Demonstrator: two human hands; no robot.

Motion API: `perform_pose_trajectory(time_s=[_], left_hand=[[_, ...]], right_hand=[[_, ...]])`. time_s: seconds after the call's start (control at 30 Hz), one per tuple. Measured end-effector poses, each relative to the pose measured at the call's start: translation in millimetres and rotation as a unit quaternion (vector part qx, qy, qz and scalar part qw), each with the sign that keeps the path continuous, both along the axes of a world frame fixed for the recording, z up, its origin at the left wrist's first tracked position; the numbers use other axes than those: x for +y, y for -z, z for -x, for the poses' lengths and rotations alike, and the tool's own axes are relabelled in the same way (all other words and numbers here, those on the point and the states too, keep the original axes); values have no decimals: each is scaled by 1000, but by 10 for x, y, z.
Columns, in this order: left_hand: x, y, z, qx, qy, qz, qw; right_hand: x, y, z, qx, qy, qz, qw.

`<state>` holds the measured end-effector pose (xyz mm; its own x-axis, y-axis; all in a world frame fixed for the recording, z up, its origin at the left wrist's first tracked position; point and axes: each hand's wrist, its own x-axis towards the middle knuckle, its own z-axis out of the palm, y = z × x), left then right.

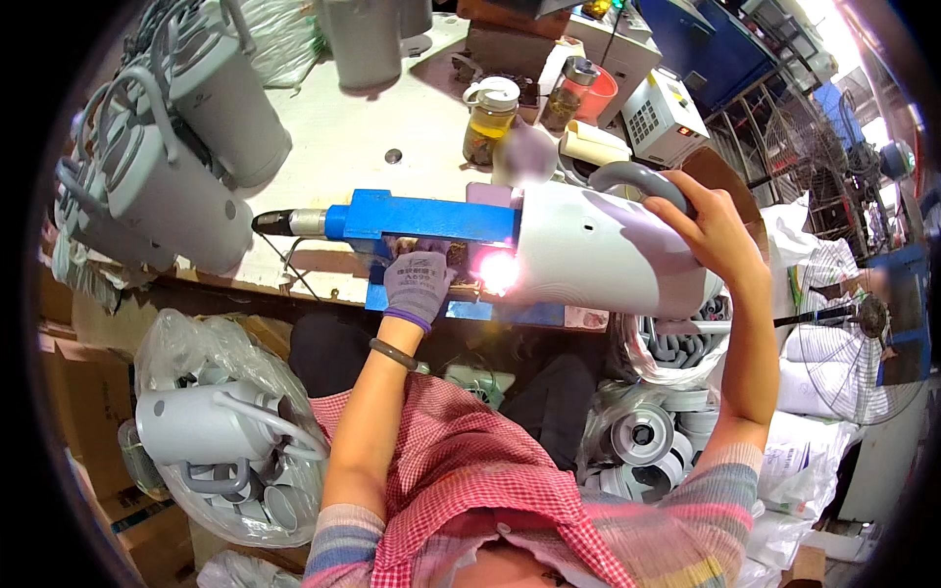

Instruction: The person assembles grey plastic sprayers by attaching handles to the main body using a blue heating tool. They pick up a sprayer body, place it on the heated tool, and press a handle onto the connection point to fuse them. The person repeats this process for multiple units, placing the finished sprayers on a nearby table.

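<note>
My bare right hand (712, 225) is closed round the dark grey handle of a large pale grey jug body (608, 257). The jug lies on its side over the bench, its left end against a blue metal fixture (431, 217). A very bright pinkish-white glow at that end hides the contact. My left hand (419, 284), in a grey glove with a purple cuff, is at the recess below the fixture's blue bar. Its fingers are bent in there; their tips and anything between them are hard to see. A black and silver cylinder (292, 222) juts from the fixture's left end.
Several grey jugs (176, 196) crowd the bench's left side; another jug (206, 425) lies in a plastic bag below. Drink jars (490, 120) and a white box (665, 118) stand behind the fixture. Bagged grey parts (642, 436) and a fan (853, 358) are at right.
</note>
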<state>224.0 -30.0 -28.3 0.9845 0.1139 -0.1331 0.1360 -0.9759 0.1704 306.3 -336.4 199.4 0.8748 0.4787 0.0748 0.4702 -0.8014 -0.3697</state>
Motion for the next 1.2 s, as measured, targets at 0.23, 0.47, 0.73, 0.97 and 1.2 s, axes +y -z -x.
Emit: perform_pose_trajectory(time_s=[0.23,0.47,0.73,0.97,1.2], left_hand=[[137,369,-137,-81,34,9,996],[55,124,-10,-181,17,-36,983],[97,-4,63,-207,37,-22,977],[18,-485,336,-262,23,344,901],[-587,-1169,-286,-206,135,476,844]], right_hand=[[-117,166,85,-62,-18,-30,997],[-392,267,41,-40,9,-45,998],[-564,295,100,-7,35,-107,994],[-768,366,122,40,74,-143,986],[-1083,405,131,48,110,-175,977]])
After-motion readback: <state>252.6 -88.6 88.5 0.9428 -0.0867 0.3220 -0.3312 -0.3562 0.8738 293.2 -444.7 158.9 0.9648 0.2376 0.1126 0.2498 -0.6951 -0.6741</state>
